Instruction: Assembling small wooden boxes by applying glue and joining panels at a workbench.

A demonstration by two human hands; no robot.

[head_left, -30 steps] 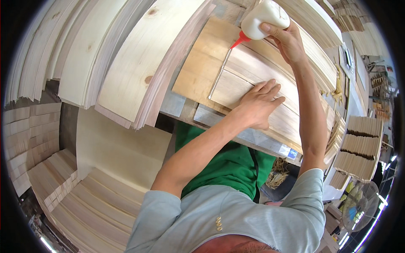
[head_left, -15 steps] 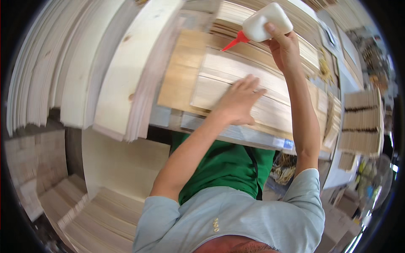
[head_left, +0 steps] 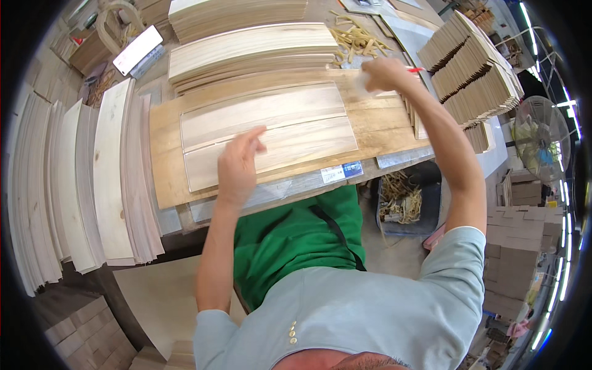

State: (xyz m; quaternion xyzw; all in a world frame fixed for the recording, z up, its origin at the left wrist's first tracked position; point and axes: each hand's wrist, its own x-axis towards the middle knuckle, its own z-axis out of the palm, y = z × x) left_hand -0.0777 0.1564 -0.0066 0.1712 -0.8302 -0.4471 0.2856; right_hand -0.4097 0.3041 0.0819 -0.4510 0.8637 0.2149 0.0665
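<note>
My right hand (head_left: 388,75) grips a white glue bottle (head_left: 364,86); its red nozzle (head_left: 417,69) sticks out on the far side of the fist, pointing right. Most of the bottle is hidden by the hand or blurred. Below it lies a tan wooden board (head_left: 165,148) on the bench. Two pale thin wood panels (head_left: 290,105) rest flat on that board, side by side, with a narrow line between them. Over the nearer panel hovers my left hand (head_left: 239,163), slightly smeared, fingers loosely apart and holding nothing.
Stacked long planks (head_left: 246,46) stand behind the board, with more upright stacks (head_left: 114,172) at left. A white-screened phone (head_left: 139,50) is propped far left. Yellowish bands (head_left: 357,40) lie at the back. Grooved wood stacks (head_left: 472,65) and a fan (head_left: 542,132) are right; a dark bin (head_left: 425,203) sits below.
My right hand has carried the glue bottle away from the panels' far left edge, and the nozzle has swung from left to right. My left hand has lifted off the panels. The view has turned.
</note>
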